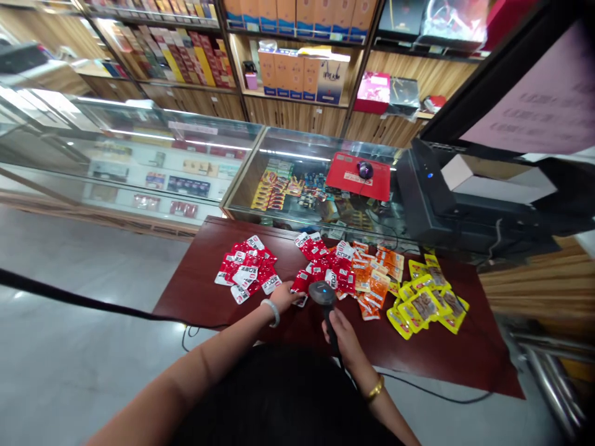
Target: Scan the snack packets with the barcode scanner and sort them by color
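Note:
My right hand (pixel 344 334) is wrapped round the handle of a black barcode scanner (pixel 322 293), whose head shows a small blue light. Just left of it, the fingers of my left hand (pixel 284 298) are closed on the edge of a red snack packet (pixel 301 282). That packet lies at the near side of a pile of red and white packets (pixel 328 263). A second red and white pile (pixel 248 266) is further left. To the right are orange packets (pixel 374 279), then yellow packets (pixel 425 300), all on the dark red table (pixel 195 272).
Behind the table stands a glass display counter (pixel 297 142) with a red mat (pixel 341 170) and a purple mouse (pixel 365 169) on top. A monitor (pixel 446 80) and black cash-register equipment (pixel 418 186) rise at right. A cable (pixel 437 394) trails along the table's front edge.

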{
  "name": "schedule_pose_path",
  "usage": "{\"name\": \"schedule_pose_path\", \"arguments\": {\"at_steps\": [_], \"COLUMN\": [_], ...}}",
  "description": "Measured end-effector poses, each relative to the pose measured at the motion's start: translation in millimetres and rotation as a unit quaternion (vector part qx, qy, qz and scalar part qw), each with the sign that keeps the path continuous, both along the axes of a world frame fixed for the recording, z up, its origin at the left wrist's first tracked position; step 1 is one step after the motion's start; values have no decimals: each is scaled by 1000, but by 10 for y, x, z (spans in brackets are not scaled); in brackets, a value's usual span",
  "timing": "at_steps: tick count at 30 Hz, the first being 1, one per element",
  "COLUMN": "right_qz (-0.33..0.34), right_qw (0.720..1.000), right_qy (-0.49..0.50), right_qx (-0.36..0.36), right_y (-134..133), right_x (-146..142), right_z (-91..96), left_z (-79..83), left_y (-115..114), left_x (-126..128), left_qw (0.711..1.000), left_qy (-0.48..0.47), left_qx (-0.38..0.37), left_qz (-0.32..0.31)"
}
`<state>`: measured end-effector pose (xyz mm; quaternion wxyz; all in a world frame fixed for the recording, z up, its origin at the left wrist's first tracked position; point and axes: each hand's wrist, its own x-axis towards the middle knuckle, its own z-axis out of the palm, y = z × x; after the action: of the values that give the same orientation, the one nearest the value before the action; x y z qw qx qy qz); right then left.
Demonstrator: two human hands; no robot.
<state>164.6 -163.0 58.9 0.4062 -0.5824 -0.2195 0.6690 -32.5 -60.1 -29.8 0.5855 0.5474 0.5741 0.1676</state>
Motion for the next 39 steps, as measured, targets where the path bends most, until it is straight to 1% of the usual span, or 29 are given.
{"name": "schedule_pose_path", "arguments": {"at_steps": [3,8,10,12,14,16,18,20,23,26,29,30,32,33,35,37,38,39], "right_qz": [49,133,150,160,165,165,160,154,145,128,101,92,74,64,41,15,2,-10], "right_qw": [999,990,988,987,986,986,987,988,989,992,995,996,997,998,999,1000,1000,1000], "right_qy": [6,4,7,13,14,13,12,9,-5,-9,-5,-4,-3,-4,-6,-4,-4,-4], "right_qx": [15,44,36,21,11,4,-2,-9,-4,1,-5,-7,-8,-8,-11,-17,-21,-24], "right_y": [113,253,265,261,250,239,229,217,196,166,123,106,65,43,-2,-46,-67,-85], "right_x": [-153,-431,-521,-586,-624,-641,-645,-640,-614,-556,-464,-428,-349,-307,-221,-131,-85,-40], "right_z": [27,95,84,48,10,-9,1,33,79,80,45,33,10,-2,-28,-59,-74,-86], "left_z": [4,46,55,72,105,152,198,227,241,250,287,308,357,382,424,443,441,431], "left_y": [-107,-233,-299,-366,-416,-431,-403,-332,-178,-40,16,18,15,16,33,73,99,127], "left_x": [-193,-472,-621,-797,-989,-1171,-1317,-1409,-1447,-1405,-1302,-1248,-1089,-978,-691,-335,-147,37], "left_qw": [1000,999,998,994,985,971,952,927,896,883,867,860,856,862,886,910,918,921], "left_qy": [6,25,17,34,91,174,262,338,401,420,437,443,444,435,398,354,340,336], "left_qx": [-17,-9,-15,-28,-32,-9,37,81,116,114,137,154,191,208,226,213,199,183], "left_qz": [17,25,53,99,142,163,156,144,149,175,198,200,180,156,81,-9,-48,-71]}}
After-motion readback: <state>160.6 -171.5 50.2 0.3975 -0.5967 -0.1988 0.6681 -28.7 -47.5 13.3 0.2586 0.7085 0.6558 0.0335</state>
